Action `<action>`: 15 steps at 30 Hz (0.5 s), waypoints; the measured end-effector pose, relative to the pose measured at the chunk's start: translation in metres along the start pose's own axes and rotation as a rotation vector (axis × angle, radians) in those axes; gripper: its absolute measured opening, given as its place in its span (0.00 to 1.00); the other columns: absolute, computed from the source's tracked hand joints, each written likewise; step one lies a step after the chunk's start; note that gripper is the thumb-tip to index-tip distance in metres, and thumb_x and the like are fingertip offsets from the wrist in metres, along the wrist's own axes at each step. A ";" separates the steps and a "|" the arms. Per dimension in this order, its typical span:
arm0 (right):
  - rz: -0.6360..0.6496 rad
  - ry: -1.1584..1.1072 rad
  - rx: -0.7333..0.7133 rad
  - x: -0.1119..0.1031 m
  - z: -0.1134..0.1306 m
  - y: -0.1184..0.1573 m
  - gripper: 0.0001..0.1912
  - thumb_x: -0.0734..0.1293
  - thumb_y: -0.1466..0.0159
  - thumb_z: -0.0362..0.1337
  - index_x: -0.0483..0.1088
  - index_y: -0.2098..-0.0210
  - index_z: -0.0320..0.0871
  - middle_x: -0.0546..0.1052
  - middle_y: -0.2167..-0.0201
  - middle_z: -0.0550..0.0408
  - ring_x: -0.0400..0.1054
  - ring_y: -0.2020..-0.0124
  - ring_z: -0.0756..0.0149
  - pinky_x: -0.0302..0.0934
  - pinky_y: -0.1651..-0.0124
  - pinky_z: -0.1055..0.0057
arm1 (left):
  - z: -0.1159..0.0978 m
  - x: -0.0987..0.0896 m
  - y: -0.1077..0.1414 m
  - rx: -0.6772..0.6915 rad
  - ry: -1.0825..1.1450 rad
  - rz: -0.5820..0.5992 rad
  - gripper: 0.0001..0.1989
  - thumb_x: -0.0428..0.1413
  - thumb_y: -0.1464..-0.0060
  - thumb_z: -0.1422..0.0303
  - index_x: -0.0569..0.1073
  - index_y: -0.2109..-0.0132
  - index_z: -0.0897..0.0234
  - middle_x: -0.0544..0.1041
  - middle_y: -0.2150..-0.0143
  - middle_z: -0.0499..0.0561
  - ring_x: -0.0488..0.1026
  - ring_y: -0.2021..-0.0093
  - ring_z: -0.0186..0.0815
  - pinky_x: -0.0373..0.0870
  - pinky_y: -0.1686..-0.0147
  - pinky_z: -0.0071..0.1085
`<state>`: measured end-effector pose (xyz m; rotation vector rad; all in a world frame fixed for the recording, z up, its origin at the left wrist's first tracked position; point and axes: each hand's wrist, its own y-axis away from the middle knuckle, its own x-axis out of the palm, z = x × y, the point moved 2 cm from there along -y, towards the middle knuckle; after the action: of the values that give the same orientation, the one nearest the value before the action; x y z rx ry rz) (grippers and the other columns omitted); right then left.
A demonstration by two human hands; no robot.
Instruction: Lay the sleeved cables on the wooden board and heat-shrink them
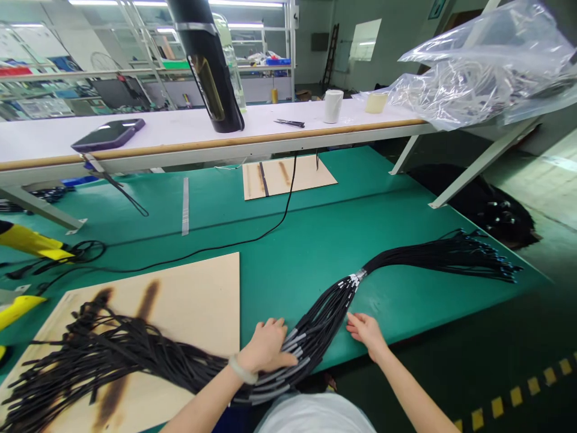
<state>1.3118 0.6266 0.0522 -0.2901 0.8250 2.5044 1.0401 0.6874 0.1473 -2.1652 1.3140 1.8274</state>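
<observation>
A long bundle of black cables [331, 307] runs across the bench, tied with a clear band [359, 275] and carrying white labels beside it. Grey sleeves [295, 349] show around the cables near my left hand [267, 347]. That hand lies over the bundle with its thumb spread from the fingers. Beside the bundle's near edge, my right hand [367, 332] has loosely bent fingers, apart from each other, and seems to hold nothing. The loose cable ends [487, 255] fan out at the right; thick black ends [58, 367] lie at the left.
A scorched wooden board [211, 288] lies under the left cable ends on the green bench [279, 276]. Yellow-and-black tools [31, 243] lie at far left. A raised shelf [270, 123] carries a phone [108, 133], black bottle [211, 78], white cup [333, 107] and plastic bag [478, 78].
</observation>
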 end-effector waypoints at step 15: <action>0.366 -0.753 0.265 0.025 0.007 0.017 0.14 0.71 0.52 0.44 0.69 0.71 0.42 0.77 0.69 0.53 0.73 0.63 0.63 0.67 0.57 0.66 | -0.086 0.044 -0.105 -0.200 -0.021 -0.016 0.18 0.57 0.57 0.75 0.73 0.55 0.74 0.76 0.57 0.67 0.75 0.54 0.49 0.70 0.55 0.38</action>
<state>1.2813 0.6283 0.0577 0.9106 0.9081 2.4639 1.1695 0.6863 0.0882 -2.2345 1.1521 2.0500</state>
